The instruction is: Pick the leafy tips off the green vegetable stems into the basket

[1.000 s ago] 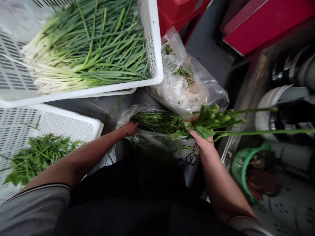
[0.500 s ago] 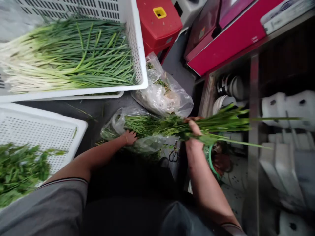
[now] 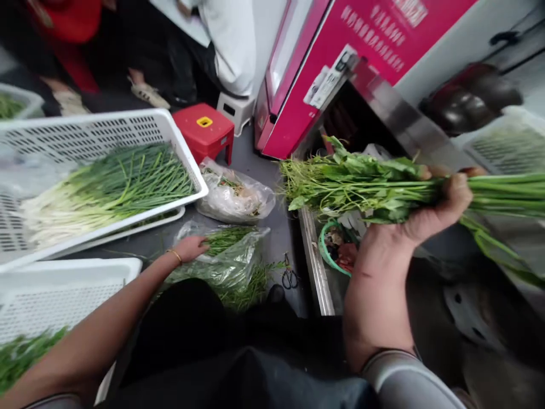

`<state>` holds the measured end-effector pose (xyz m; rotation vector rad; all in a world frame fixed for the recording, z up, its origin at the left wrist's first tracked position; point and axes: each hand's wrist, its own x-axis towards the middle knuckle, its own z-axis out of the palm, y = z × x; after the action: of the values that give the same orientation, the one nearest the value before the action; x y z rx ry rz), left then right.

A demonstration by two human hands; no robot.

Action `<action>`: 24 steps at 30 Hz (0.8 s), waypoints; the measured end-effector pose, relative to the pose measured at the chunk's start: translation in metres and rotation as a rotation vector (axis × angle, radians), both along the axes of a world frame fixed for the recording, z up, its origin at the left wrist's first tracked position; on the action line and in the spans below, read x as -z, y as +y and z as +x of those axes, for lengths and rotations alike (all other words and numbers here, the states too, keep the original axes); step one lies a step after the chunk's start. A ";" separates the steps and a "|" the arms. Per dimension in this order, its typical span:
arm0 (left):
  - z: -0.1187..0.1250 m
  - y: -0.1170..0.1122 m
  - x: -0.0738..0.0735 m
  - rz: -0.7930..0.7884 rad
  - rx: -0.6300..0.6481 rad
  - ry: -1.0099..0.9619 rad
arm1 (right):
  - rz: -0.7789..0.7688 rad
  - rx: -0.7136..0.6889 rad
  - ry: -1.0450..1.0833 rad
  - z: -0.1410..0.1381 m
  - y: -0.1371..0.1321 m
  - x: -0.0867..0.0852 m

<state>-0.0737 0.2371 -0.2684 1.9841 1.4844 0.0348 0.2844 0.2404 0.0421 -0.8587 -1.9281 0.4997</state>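
In my right hand (image 3: 443,199) is a thick bunch of long-stemmed leafy greens (image 3: 361,184), with fingers and thumb wrapped round the stems. The bunch lies level in the air, its leafy ends to the left and its bare stems running off the right edge. My left hand (image 3: 193,248) is low at the mouth of a clear plastic bag (image 3: 236,261), fingers drawn together at its edge; their tips are partly blurred. More thin green stems (image 3: 227,238) show inside this bag, and loose greens (image 3: 249,289) lie beside it.
Scallions fill part of a white crate (image 3: 162,213); a lower white basket (image 3: 85,284) holds leafy greens. Nearby are another plastic bag (image 3: 234,193), a red stool (image 3: 204,128), scissors (image 3: 289,277) on the floor and a green basket (image 3: 326,244). Other people sit at the back.
My right hand has lifted the bunch up and to the right, away from the bag. My left hand's spread fingers have drawn together at the bag. The view has tilted up.
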 end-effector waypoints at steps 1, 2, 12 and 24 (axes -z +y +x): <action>-0.001 -0.008 -0.030 0.035 -0.029 -0.044 | 0.038 -0.034 -0.090 -0.001 -0.010 -0.005; -0.002 -0.017 -0.060 0.080 -0.112 -0.200 | 0.079 -0.067 -0.184 -0.004 -0.020 -0.007; 0.058 -0.131 -0.239 -0.668 -0.169 -1.243 | 0.513 -0.365 -1.153 -0.054 -0.118 0.023; 0.158 -0.228 -0.224 -0.888 -0.135 -1.392 | 0.846 -0.240 -1.082 -0.043 -0.176 0.004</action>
<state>0.0847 0.0094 -0.0447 0.7133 0.4853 0.5720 0.2415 0.0646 0.0381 -0.3022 -2.8506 -0.8161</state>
